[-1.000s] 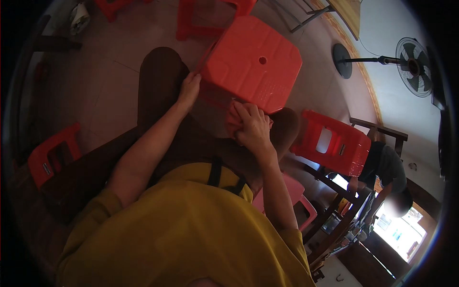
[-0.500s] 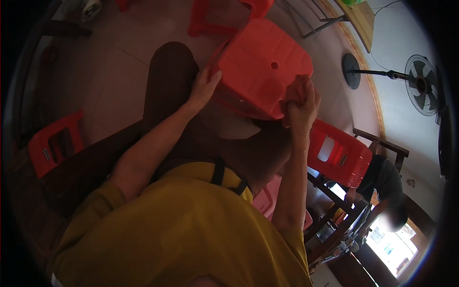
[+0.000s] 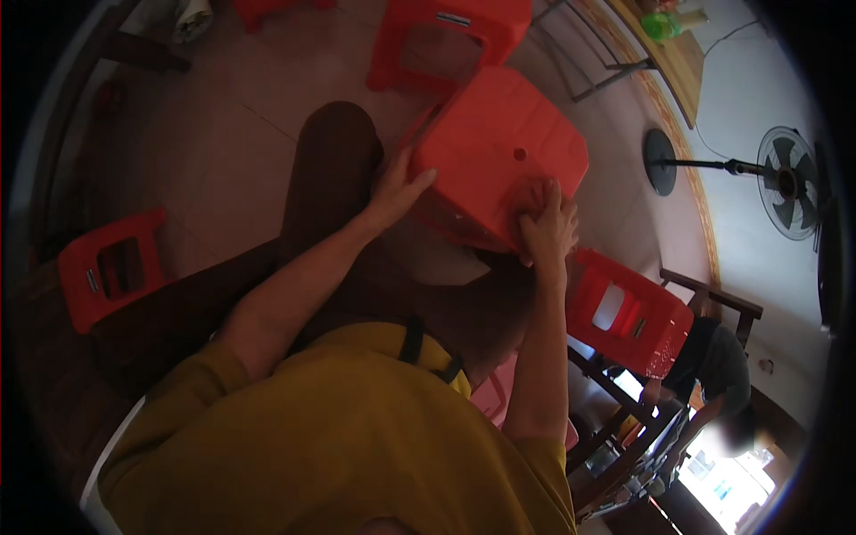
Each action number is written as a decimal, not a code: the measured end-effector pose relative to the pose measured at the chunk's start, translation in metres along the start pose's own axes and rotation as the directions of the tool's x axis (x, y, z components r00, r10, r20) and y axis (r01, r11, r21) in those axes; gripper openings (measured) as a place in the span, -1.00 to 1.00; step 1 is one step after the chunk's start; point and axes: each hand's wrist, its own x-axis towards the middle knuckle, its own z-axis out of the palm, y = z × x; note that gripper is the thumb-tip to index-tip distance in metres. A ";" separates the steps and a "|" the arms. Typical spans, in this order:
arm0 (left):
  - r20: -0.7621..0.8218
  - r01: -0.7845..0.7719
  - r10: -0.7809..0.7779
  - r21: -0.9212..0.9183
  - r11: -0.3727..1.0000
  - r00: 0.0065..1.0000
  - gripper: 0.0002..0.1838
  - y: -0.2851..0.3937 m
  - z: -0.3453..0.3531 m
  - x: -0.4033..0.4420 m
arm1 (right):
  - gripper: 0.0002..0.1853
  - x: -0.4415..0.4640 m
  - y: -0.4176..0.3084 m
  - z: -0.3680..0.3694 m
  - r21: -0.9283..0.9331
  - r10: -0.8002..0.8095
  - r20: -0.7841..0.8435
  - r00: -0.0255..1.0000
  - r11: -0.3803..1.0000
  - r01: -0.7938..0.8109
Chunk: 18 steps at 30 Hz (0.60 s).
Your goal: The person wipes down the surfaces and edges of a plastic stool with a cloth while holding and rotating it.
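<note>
A red plastic stool [image 3: 499, 116] with a small round hole in its seat is held tilted over my lap, the seat facing up toward me. My left hand [image 3: 399, 192] grips the stool's left edge, thumb on top and the other fingers down the side. At the seat's near right corner, my right hand [image 3: 550, 225] presses with bent fingers against the red surface, which mirrors them. Whether something small sits under those fingers is hidden.
Other red stools stand ahead [image 3: 450, 36], at left [image 3: 111, 267] and at right [image 3: 629, 312]. A standing fan [image 3: 789, 183] and a wooden table [image 3: 664, 62] are along the right wall. Another person [image 3: 718, 366] bends over a cluttered spot at lower right.
The view has shifted, so the stool and surroundings appear lower. My right hand has slid a little left across the seat corner, its fingers less bunched. My left hand keeps its grip.
</note>
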 end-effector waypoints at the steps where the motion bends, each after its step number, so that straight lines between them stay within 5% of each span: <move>1: -0.028 0.037 -0.036 0.020 0.999 0.999 -0.16 0.005 0.003 -0.004 | -0.09 0.001 0.003 0.002 -0.008 -0.020 -0.012 1.000 1.000 0.020; 8: -0.076 0.145 -0.143 0.030 0.989 0.987 -0.11 0.014 0.003 -0.008 | -0.13 -0.005 -0.008 0.005 -0.059 -0.023 -0.111 0.994 0.998 0.016; 11: 0.032 0.171 -0.170 -0.031 0.985 0.985 -0.10 0.003 -0.003 -0.004 | -0.14 -0.009 -0.005 0.014 -0.043 -0.060 -0.227 0.972 0.998 0.052; 18: -0.023 0.176 -0.176 0.019 0.984 0.984 -0.18 0.005 0.001 -0.007 | -0.12 -0.009 0.001 0.019 0.028 -0.040 -0.228 0.973 0.998 0.048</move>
